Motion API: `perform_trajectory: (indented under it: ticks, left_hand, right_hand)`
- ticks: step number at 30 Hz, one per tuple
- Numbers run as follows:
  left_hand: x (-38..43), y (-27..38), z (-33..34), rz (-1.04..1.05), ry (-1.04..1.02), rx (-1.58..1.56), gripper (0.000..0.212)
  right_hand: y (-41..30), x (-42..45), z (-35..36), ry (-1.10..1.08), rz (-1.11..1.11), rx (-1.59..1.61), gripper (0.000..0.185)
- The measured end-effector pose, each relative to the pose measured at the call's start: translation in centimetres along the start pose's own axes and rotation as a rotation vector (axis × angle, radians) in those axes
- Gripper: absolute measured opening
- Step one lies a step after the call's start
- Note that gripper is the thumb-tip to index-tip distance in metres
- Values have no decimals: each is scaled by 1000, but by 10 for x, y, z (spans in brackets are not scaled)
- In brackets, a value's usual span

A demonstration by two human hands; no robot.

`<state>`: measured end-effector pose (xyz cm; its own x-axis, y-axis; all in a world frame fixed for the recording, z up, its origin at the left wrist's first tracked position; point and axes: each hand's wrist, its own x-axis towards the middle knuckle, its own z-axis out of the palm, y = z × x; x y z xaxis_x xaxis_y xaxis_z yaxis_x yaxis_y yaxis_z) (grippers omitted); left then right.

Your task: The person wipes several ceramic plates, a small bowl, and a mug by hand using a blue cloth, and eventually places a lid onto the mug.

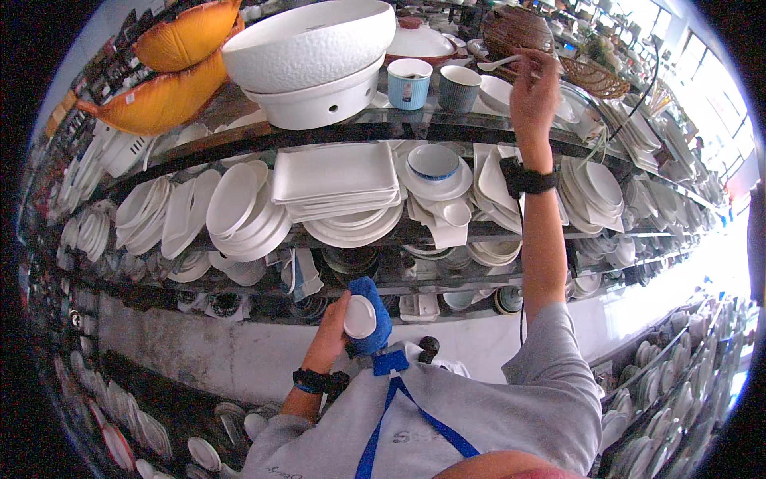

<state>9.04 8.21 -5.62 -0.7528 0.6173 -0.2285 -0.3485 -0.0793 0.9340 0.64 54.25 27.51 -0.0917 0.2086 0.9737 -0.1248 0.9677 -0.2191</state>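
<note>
My left hand [330, 326] holds a small white round dish [360, 316] in front of my chest. A blue cloth [379, 326] is bunched behind and beside the dish. Stretched out over the top shelf, my right hand [534, 90] has its fingers closed at the handle of a white soup spoon [499, 63]. Below that hand lies a white bowl [495, 91], partly hidden by it. Left of the bowl stand a dark ribbed cup [459, 88] and a light blue ribbed cup [409, 84] bearing a label.
A large white textured bowl [311, 45] rests on a white base [317, 99], beside orange leaf-shaped dishes [161, 99]. Stacked rectangular plates [335, 173] fill the shelf below. A brown pot [516, 30] and a wicker basket [592, 78] stand beyond my right hand. More shelved dishes [652, 413] are behind me.
</note>
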Motion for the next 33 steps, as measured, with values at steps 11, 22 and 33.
perform_trajectory:
  ticks: [11,22,33]
  left_hand:
    - [13,36,36,268,31,300,59]
    - [24,42,120,-237,29,-422,49]
    - [16,-4,181,-142,141,-681,67]
  right_hand:
    - [-85,-128,-100,-560,860,1058,16]
    - [-107,-307,-137,-980,1080,949,13]
    - [-89,-310,-180,-747,1285,1029,18]
